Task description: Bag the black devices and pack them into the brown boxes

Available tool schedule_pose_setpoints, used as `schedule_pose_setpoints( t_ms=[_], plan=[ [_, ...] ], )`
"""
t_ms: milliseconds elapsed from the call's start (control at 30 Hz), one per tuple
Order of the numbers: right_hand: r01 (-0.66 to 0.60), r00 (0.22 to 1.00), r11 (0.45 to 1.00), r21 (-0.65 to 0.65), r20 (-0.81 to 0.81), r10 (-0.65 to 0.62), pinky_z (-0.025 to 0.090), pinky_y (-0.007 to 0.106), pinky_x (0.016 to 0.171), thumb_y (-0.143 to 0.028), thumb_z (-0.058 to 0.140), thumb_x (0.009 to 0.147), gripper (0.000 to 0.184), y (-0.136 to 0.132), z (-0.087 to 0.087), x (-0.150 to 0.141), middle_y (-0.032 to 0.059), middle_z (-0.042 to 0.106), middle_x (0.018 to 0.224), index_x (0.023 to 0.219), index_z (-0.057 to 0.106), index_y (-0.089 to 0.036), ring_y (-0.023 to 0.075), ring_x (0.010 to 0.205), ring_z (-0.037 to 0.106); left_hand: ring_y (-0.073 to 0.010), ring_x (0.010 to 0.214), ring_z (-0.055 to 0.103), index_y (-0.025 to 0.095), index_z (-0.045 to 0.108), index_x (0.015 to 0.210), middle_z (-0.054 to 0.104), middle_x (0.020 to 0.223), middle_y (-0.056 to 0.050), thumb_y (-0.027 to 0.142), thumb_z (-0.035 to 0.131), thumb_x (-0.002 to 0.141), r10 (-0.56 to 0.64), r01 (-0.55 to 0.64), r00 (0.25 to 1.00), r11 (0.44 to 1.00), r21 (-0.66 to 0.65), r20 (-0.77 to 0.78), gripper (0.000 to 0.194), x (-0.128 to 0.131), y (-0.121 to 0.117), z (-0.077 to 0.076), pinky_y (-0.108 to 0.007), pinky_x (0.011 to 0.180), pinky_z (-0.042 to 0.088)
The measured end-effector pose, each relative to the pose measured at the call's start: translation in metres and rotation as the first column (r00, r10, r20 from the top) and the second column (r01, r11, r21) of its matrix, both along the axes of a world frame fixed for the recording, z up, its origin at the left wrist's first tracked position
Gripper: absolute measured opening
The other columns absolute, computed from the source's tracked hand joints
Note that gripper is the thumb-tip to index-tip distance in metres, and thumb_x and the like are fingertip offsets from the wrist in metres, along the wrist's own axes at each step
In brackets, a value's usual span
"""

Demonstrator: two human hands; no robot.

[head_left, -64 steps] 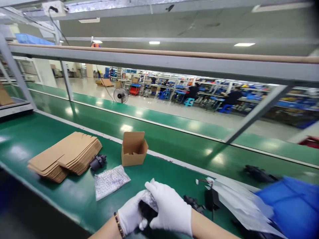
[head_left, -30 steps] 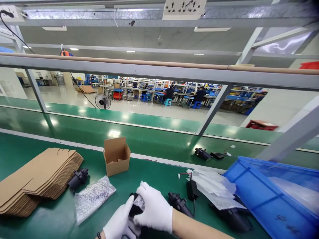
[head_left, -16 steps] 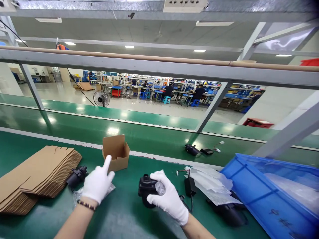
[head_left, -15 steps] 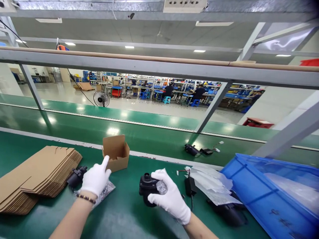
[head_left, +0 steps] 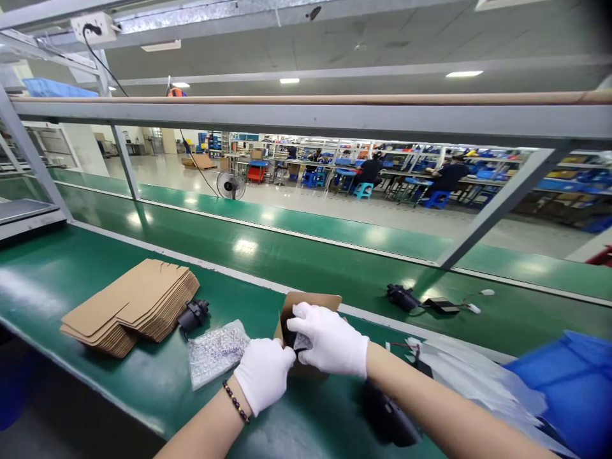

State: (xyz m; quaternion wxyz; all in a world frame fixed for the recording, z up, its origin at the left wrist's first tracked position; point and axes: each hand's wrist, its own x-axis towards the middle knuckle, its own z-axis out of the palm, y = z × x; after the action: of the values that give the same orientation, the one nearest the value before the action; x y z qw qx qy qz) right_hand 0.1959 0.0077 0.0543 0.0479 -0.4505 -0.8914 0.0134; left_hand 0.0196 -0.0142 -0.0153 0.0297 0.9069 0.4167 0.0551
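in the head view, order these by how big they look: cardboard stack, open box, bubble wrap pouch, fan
1. Cardboard stack, clearly largest
2. Open box and bubble wrap pouch: unsure, since the right hand hides part of the box
3. Fan, smallest, but farthest away

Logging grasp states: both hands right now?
Left hand: closed on the edge of the cardboard box.
Right hand: closed, holding a black part with clear wrap.

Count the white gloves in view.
2: one glove on the left hand, at the box; another on the right hand, at the box's opening. Any on distant workers can't be seen.
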Motion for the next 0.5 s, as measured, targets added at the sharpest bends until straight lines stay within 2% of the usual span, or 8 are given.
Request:
schedule_pose_setpoints(
  t_ms=[100,200,267,400,433,500],
  plan=[
    [-0.061,0.984,0.996,-0.063,0.166,0.070,0.044,0.036,0.069,-0.033,0.063,0.075,0.026,0.007,-0.008,-0.011,0.0100,0.059,0.101,0.097,0.066,-0.019,0.0250,0.080,0.059,-0.0261,0.076,0.065,0.018,0.062,0.089,0.066,0.084,-0.009,0.016,0.041,0.088,-0.015,0.014,1.000,1.000,0.015,0.024,0.021,-0.003,0.004,-0.003,-0.035,0.064,0.049],
    [-0.106,0.970,0.983,-0.150,0.204,0.136,0.046,0.037,0.066,-0.028,0.058,0.079,0.023,0.013,-0.017,-0.017,0.0122,0.064,0.096,0.097,0.067,-0.017,0.0266,0.078,0.062,-0.0264,0.077,0.065,0.019,0.063,0.091,0.067,0.085,-0.009,0.018,0.042,0.089,-0.030,0.030,0.999,0.999,0.022,0.042,0.021,-0.003,0.007,-0.003,-0.036,0.065,0.049],
    [-0.096,0.971,0.980,-0.173,0.199,0.131,0.047,0.035,0.066,-0.026,0.057,0.080,0.025,0.014,-0.021,-0.016,0.0114,0.065,0.097,0.102,0.067,-0.017,0.0249,0.078,0.064,-0.0262,0.077,0.065,0.018,0.063,0.091,0.067,0.085,-0.010,0.018,0.043,0.089,-0.023,0.022,0.999,1.000,0.019,0.044,0.021,-0.004,0.008,-0.003,-0.035,0.066,0.049],
    [-0.038,0.999,0.993,-0.112,0.028,0.042,0.048,0.033,0.087,-0.031,0.062,0.079,0.061,0.004,-0.018,0.004,0.0114,0.058,0.128,0.137,0.045,-0.019,0.0235,0.107,0.060,-0.0244,0.074,0.065,0.018,0.064,0.089,0.066,0.082,-0.009,0.018,0.043,0.089,-0.007,0.006,0.997,1.000,0.006,0.074,0.021,-0.010,0.008,-0.002,-0.034,0.064,0.048],
    [0.006,1.000,0.996,-0.086,-0.004,-0.006,0.046,0.033,0.090,-0.030,0.065,0.077,0.066,0.000,-0.017,0.009,0.0114,0.057,0.129,0.139,0.044,-0.019,0.0245,0.110,0.058,-0.0243,0.073,0.065,0.018,0.064,0.089,0.066,0.082,-0.009,0.019,0.043,0.089,-0.007,0.007,0.996,1.000,0.004,0.085,0.021,-0.012,0.008,-0.002,-0.034,0.064,0.048],
    [0.108,0.994,0.990,-0.096,0.004,-0.108,0.046,0.034,0.085,-0.026,0.065,0.076,0.054,-0.004,-0.015,0.014,0.0089,0.064,0.118,0.129,0.055,-0.024,0.0257,0.103,0.061,-0.0243,0.071,0.065,0.019,0.064,0.090,0.066,0.081,-0.008,0.021,0.043,0.089,-0.012,0.012,0.995,1.000,0.000,0.095,0.021,-0.013,0.009,-0.002,-0.034,0.063,0.048]
  ],
)
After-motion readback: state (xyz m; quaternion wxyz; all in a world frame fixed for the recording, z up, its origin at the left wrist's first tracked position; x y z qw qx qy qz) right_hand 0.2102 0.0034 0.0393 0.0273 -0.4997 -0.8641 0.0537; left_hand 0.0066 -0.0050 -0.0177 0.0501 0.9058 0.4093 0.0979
